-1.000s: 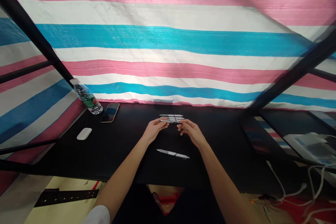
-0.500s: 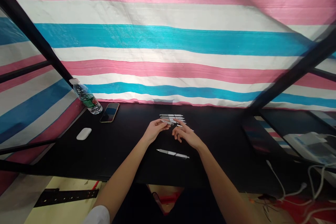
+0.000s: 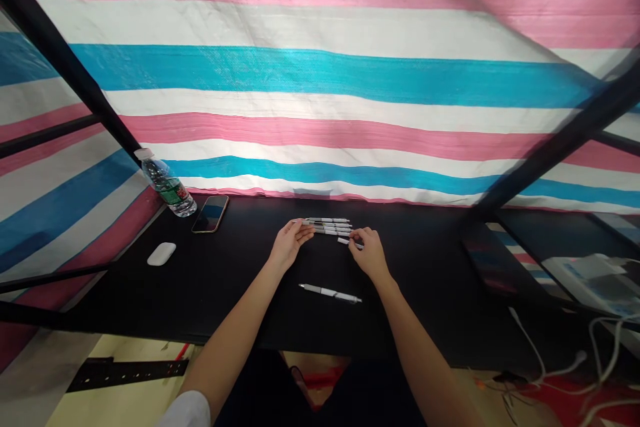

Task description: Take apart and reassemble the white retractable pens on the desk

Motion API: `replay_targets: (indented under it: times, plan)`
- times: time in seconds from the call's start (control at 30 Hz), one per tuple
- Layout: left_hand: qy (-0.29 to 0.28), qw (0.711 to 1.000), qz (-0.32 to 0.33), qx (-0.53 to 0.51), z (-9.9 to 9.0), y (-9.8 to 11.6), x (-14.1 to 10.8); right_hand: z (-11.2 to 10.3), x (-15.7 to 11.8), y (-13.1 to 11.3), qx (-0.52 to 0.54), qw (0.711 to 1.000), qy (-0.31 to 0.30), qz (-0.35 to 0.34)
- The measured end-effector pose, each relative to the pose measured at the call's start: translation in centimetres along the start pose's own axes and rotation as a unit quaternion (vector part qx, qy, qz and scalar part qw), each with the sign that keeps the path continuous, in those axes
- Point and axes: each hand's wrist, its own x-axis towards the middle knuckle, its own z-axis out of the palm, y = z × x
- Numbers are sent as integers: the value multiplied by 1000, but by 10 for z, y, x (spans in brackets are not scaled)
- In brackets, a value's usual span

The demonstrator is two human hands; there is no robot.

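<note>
My left hand (image 3: 289,245) is at the left ends of a row of several white and grey pens (image 3: 330,226). Its thumb and fingers close on a small grey pen piece (image 3: 305,222), mostly hidden by them. At the row's right end, my right hand (image 3: 369,251) pinches a white pen barrel (image 3: 343,241), whose left end sticks out past the fingertips. Closer to me, a single white pen (image 3: 330,292) lies apart on the black table, its grey grip end to the left.
On the left of the black table (image 3: 240,267) are a water bottle (image 3: 173,192), a phone (image 3: 211,214) and a white earbud case (image 3: 161,253). White cables (image 3: 533,347) lie at the right. A striped sheet (image 3: 320,73) hangs behind the table.
My left hand has moved left and slightly away from me with the grey pen piece. My right hand has shifted right, and its fingers have closed on the white pen barrel.
</note>
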Motion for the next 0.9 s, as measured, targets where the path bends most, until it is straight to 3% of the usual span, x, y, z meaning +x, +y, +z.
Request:
replay_targets:
  times: [0.27, 0.37, 0.43, 0.5, 0.57, 0.7, 0.8, 0.9]
  plan:
    - [2, 1000, -10, -5, 1, 0, 0, 8, -5, 0, -74, 995, -65, -16]
    - [0, 1000, -12, 0, 0, 0, 0, 5, -3, -5, -7, 996, -84, -3]
    - [-1, 1000, -11, 3, -1, -1, 0, 2, -1, -9, 93, 991, -91, 37]
    - [0, 1000, -9, 3, -1, -1, 1, 0, 2, -12, 226, 963, -99, 105]
    - [2, 1000, -8, 3, -1, -1, 1, -2, 4, -14, 346, 916, -107, 173]
    - [2, 1000, -13, 1, 1, 0, 0, -8, 7, -14, 466, 839, -103, 261]
    - [0, 1000, -19, -3, 1, 0, 0, -12, 8, -13, 499, 809, -100, 294]
    - [-3, 1000, -18, -5, 2, 0, -1, -13, 8, -12, 515, 798, -96, 297]
